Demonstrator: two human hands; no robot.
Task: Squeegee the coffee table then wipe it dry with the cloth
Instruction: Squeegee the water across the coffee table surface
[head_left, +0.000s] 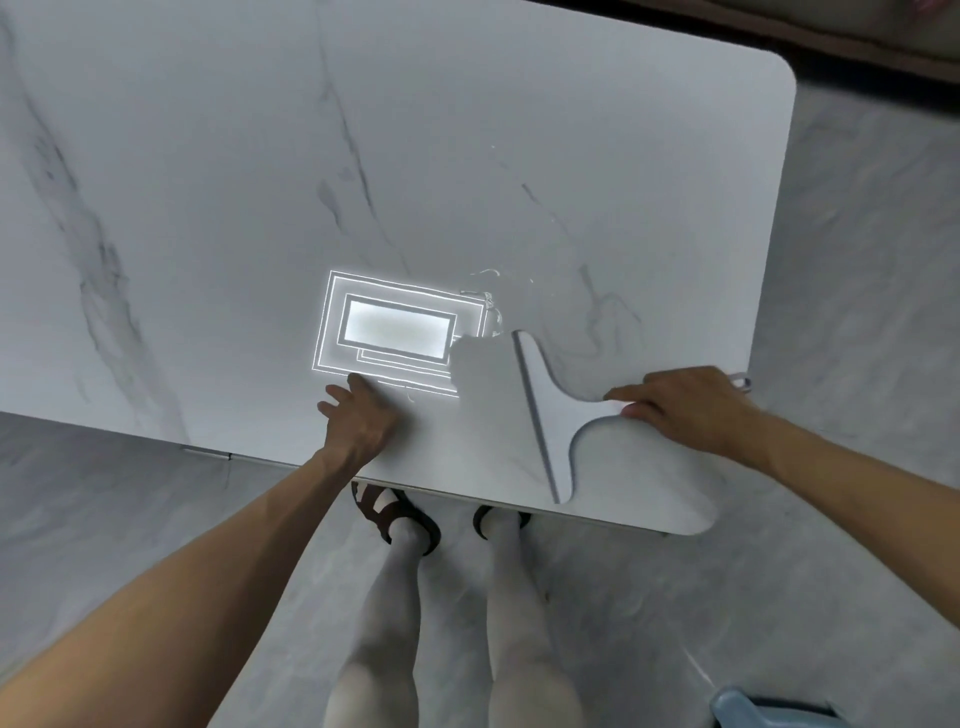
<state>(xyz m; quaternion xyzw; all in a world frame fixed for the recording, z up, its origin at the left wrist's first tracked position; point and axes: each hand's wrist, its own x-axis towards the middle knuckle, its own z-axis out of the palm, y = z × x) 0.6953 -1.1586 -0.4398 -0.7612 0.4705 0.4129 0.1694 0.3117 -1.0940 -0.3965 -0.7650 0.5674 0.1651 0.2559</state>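
Plainly, right hand (685, 410) grips the T-shaped squeegee (550, 410) — left hand (361, 421) flat on marble table (467, 156).

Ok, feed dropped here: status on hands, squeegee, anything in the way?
Right hand grips squeegee handle, blade on table. Left hand open on table. Puddle by blade tip. No cloth seen.

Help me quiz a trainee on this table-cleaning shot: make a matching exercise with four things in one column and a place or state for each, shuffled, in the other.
Things
1. left hand
2. right hand
3. squeegee
4. blue object

Places or states
a. on the floor, at the lower right corner of the view
b. grips a tool
c. rests open on the coffee table, fingers straight
d. blade on the table top, one end by the water

Pairs: 1-c, 2-b, 3-d, 4-a
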